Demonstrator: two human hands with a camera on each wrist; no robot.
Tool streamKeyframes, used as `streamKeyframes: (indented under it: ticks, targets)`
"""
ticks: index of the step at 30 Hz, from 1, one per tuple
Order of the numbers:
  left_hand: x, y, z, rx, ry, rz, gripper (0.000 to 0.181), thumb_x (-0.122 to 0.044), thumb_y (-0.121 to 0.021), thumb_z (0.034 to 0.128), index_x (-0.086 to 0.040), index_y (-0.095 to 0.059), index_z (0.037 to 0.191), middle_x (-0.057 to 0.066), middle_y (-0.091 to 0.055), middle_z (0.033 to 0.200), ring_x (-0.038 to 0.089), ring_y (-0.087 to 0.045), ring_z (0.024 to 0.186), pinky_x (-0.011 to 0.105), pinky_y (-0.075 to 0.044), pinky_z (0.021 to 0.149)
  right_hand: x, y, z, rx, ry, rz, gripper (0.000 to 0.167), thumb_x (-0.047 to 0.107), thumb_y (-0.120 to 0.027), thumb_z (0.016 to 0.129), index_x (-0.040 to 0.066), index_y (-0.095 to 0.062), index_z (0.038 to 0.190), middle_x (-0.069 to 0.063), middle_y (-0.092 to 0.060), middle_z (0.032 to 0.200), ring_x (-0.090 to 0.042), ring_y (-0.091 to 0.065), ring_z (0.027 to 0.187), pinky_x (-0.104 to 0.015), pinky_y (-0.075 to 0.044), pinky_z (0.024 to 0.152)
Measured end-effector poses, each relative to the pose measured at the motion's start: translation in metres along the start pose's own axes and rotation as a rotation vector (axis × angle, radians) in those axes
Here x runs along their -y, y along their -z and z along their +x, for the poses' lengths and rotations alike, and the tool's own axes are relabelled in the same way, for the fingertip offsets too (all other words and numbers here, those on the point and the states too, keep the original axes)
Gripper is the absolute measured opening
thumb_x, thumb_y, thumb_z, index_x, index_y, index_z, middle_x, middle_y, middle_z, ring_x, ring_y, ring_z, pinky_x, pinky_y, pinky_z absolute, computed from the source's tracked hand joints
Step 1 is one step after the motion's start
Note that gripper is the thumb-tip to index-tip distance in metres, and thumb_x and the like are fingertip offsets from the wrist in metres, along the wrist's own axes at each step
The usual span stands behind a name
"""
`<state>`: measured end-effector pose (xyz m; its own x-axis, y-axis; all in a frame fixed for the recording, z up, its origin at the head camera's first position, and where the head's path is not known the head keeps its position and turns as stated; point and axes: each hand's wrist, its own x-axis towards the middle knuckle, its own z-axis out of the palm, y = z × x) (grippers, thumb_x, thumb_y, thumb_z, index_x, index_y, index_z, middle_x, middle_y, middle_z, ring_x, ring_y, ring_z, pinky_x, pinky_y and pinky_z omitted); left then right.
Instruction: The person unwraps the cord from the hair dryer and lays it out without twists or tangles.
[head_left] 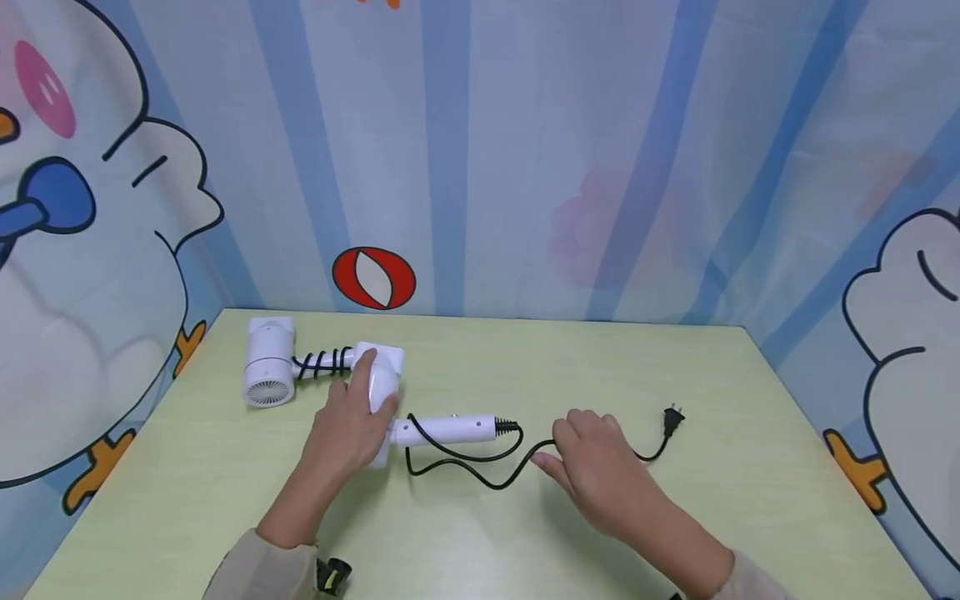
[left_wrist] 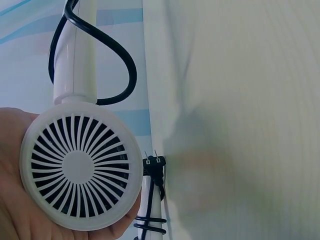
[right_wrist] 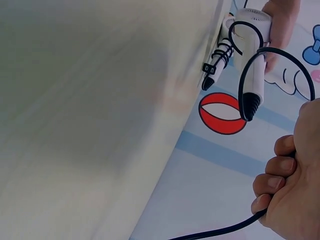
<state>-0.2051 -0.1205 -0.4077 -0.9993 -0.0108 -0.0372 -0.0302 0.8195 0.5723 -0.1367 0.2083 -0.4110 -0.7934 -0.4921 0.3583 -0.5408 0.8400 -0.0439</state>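
My left hand (head_left: pixel 343 427) grips the body of a white hair dryer (head_left: pixel 384 385), its handle pointing right. In the left wrist view, the round slotted grille (left_wrist: pixel 77 167) faces the camera, with the palm and fingers around its edge. A black cord (head_left: pixel 497 487) leaves the handle's ribbed end and loops loosely by the handle. Farther along, my right hand (head_left: pixel 600 471) holds this cord in curled fingers, seen in the right wrist view. Past that hand the cord ends in a two-prong plug (head_left: pixel 672 420).
A second white hair dryer (head_left: pixel 268 360) lies at the table's back left, black cord wound around its handle; its plug (left_wrist: pixel 154 165) shows in the left wrist view. The pale table (head_left: pixel 750 500) meets a printed curtain (head_left: pixel 517 150) at the back and sides.
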Motion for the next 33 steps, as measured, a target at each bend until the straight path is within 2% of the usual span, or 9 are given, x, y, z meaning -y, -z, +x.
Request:
streamKeyframes:
  ticks: [8,19,33]
  targets:
    - [-0.001,0.003,0.001,-0.009,0.004,-0.013,0.075,-0.044,-0.050,0.1018,-0.024,-0.013,0.163,0.028,-0.048,0.126,0.037,-0.059,0.084,0.040,-0.049,0.061,0.004,-0.006,-0.006,0.013,0.016,-0.043,0.038,0.043,-0.059,0.100,0.016,-0.042,0.080,0.007,-0.028,0.073,-0.011,-0.025,0.067,-0.028,-0.024,0.069]
    - [-0.003,0.007,-0.001,-0.016,0.004,0.006,0.075,-0.045,-0.050,0.1015,-0.023,-0.013,0.163,0.029,-0.048,0.122,0.037,-0.057,0.083,0.040,-0.048,0.061,0.005,-0.021,-0.011,0.074,-0.001,-0.051,0.038,0.043,-0.060,0.100,0.016,-0.045,0.079,0.007,-0.029,0.072,-0.011,-0.027,0.067,-0.029,-0.024,0.069]
    - [-0.005,0.010,-0.002,-0.004,-0.012,0.005,0.076,-0.045,-0.050,0.1020,-0.022,-0.013,0.163,0.030,-0.046,0.126,0.036,-0.059,0.085,0.040,-0.050,0.063,-0.009,-0.033,-0.001,0.130,-0.033,-0.098,0.038,0.041,-0.057,0.103,0.012,-0.047,0.081,0.003,-0.033,0.070,-0.016,-0.030,0.065,-0.032,-0.027,0.067]
